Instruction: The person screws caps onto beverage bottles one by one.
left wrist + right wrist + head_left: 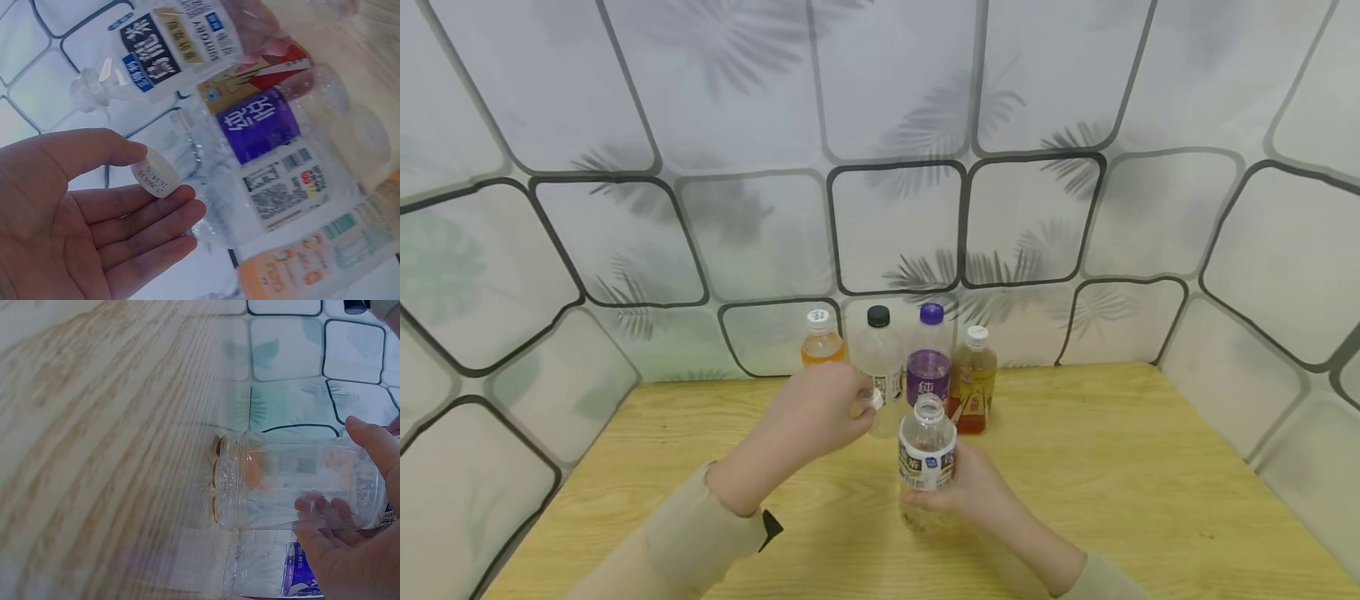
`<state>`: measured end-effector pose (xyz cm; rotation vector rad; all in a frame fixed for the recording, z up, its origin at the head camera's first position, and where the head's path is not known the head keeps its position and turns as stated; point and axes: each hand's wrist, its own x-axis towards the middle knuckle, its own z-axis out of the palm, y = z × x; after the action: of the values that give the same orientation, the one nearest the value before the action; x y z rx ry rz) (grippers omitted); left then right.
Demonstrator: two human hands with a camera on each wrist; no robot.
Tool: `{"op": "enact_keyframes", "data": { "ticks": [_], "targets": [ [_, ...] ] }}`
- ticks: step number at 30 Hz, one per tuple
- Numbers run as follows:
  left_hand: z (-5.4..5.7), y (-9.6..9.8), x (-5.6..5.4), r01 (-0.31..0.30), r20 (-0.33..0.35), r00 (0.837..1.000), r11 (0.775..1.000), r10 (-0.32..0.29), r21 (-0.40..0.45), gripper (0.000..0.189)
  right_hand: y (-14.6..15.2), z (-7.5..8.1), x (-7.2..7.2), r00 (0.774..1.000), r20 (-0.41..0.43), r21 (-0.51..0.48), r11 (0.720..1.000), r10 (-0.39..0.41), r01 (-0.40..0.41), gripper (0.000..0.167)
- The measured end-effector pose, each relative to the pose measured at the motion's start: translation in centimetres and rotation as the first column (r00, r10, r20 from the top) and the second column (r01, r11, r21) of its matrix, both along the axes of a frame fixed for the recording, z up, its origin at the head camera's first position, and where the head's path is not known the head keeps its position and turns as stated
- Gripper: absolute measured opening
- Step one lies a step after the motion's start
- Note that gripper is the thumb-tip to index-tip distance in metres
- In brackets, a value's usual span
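Note:
My left hand [820,408] pinches a white bottle cap [156,175] between thumb and index finger, with print visible on the cap. To its right, my right hand [981,492] grips a clear plastic bottle [927,429] with a white label. That bottle stands upright, its neck uncapped, and its base is close over the table [1075,500]. In the right wrist view the fingers [331,515] show through the bottle's clear wall. The left hand partly hides the bottles behind it in the head view.
Behind the hands stand a bottle of orange drink [823,348], a clear bottle with a black cap [878,317], a purple-labelled bottle [928,371] and an amber bottle with a white cap [974,367]. A patterned cloth wall [895,233] encloses the table's back and sides.

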<state>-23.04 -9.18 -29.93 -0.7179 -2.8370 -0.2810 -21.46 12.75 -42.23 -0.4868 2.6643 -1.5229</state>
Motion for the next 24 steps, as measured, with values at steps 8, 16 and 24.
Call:
{"op": "enact_keyframes", "data": {
  "ticks": [8,16,24],
  "targets": [
    [1.9,1.7,0.5,0.053,-0.046,0.998,0.999,-0.053,-0.001,0.034,0.1,0.0,0.1,1.0,-0.012,-0.007,1.0,0.02,-0.021,0.068],
    [3.3,2.9,1.2,0.094,-0.077,0.993,0.995,-0.095,-0.021,0.028,0.3,0.3,0.2,0.999,-0.004,-0.035,0.998,0.053,-0.053,0.067],
    [3.7,3.8,1.6,0.123,-0.061,0.99,0.992,-0.124,-0.025,0.03,0.4,0.2,-0.1,0.998,-0.003,-0.024,0.998,0.06,-0.06,0.069]
  ]
}}
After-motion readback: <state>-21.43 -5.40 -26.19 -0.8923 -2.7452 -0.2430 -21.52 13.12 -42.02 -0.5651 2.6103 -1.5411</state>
